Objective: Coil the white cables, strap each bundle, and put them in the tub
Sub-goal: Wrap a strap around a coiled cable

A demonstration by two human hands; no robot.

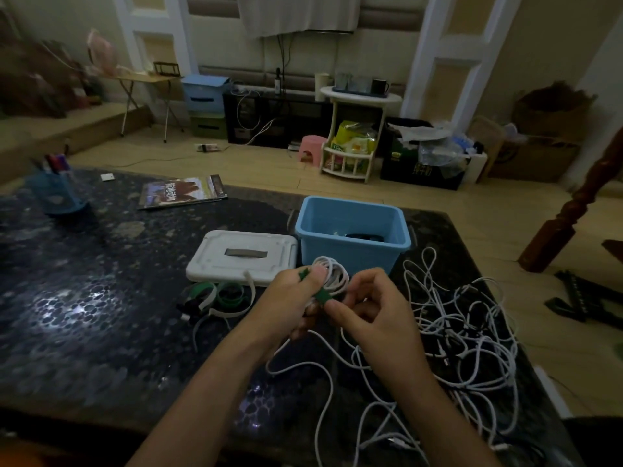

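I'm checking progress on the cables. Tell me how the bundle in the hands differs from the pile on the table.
The bundle is wound into tight loops; the loose pile sprawls in tangled strands. The bundle is held up by the left hand and right hand, with a green strap on it; the pile lies on the table with no strap visible. The bundle is compact; the pile spreads wide. Both are white cable.

We can't see where the green strap point(324, 295) closes: the left hand point(292, 299) and right hand point(372, 306) cover most of it and the lower half of the coiled cable point(332, 276). Tub point(350, 230) contents are dark and unreadable behind its near wall. The loose cables point(465, 335) run off the bottom edge. The pen cup point(55, 190) is blurred.
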